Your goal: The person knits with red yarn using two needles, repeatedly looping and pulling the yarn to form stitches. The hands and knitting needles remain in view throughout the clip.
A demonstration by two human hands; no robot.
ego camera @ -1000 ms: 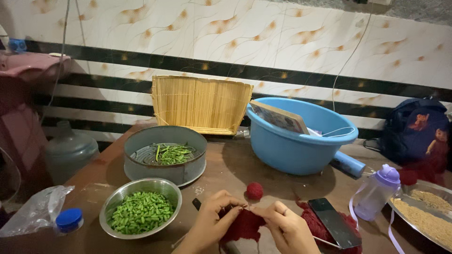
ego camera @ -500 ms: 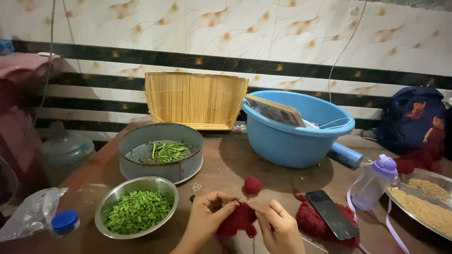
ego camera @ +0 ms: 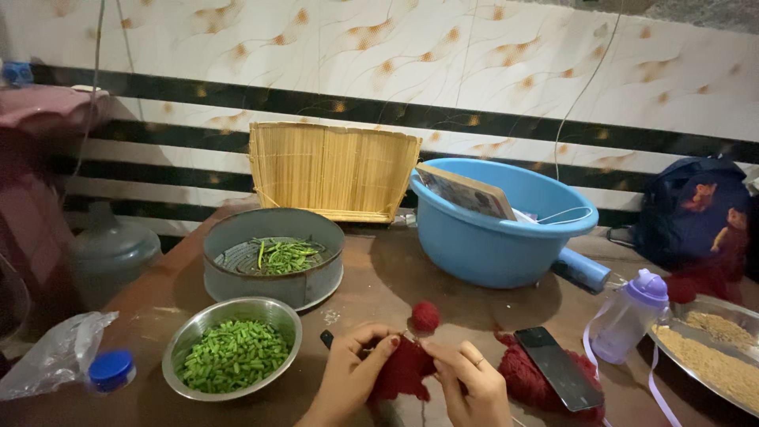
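Head view, left hand [ego camera: 353, 372] and right hand [ego camera: 468, 385] fingers still clamped on red knitting [ego camera: 403, 369]

We see a dim room with warm, soft light. The tiled wall [ego camera: 443, 55] at the top is the brightest part, so the light seems to come from above and in front. The blue tub [ego camera: 498, 237] drops a dark round shadow on the brown table [ego camera: 395, 277]. The left side is gloomy, and the water jug [ego camera: 111, 253] there looks murky. The steel bowl [ego camera: 231, 348] has small shiny spots on its rim. The phone [ego camera: 558, 368] screen shines a little. The picture is grainy, and the hands at the bottom look a bit soft. Lines bend near the edges.
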